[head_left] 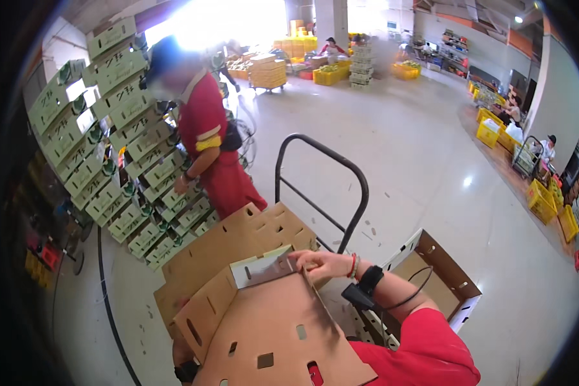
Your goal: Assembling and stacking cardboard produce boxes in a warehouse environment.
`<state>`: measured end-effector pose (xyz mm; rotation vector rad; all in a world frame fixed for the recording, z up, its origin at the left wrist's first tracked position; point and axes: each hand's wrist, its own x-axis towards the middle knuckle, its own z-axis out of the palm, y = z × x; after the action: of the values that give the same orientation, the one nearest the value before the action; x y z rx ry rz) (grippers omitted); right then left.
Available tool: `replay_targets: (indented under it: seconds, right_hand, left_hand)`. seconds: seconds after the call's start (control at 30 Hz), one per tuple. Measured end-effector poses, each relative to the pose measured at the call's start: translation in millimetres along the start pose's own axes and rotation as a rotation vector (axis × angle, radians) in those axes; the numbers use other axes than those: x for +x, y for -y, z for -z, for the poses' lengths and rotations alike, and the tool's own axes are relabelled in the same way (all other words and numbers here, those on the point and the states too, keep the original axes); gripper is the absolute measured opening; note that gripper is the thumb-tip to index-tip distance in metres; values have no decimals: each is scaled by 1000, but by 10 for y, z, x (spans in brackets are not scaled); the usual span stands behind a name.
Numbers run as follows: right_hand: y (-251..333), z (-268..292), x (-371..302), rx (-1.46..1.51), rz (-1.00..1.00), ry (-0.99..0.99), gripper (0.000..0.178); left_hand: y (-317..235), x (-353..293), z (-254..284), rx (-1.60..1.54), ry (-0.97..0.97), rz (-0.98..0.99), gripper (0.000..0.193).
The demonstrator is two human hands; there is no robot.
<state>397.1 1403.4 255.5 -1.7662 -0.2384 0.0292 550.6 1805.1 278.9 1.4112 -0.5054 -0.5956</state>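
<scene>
A partly folded brown cardboard box lies in front of me, its left and far walls standing up. My right hand has its fingers closed on the far right corner, where the far wall meets the right-hand edge. At the lower left, my left hand is beside the left wall; its fingers are hidden behind the cardboard. Beneath and beyond the box is a stack of flat cardboard blanks. To the right of my arm stands a formed open box, brown inside.
A black trolley handle rises beyond the blanks. At the left, tall stacks of pale green boxes stand beside a person in red. Yellow crates line the right side. More people and crates are farther back.
</scene>
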Motion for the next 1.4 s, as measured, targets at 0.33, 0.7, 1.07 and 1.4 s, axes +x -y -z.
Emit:
replay_targets:
  seconds: [0.33, 0.7, 1.07, 1.4]
  right_hand:
    - [150, -403, -435, -662, 101, -600, 32]
    - [-52, -779, -1403, -555, 105, -8, 73]
    - [101, -617, -1091, -278, 65, 129, 76]
    - [-1490, -1298, 561, -534, -221, -251, 61]
  left_hand:
    - [193, 19, -502, 746, -133, -170, 61]
    - [843, -959, -78, 843, 199, -77, 61]
    - [773, -1198, -301, 105, -123, 247, 60]
    - [1508, -426, 288, 52, -530, 436, 62]
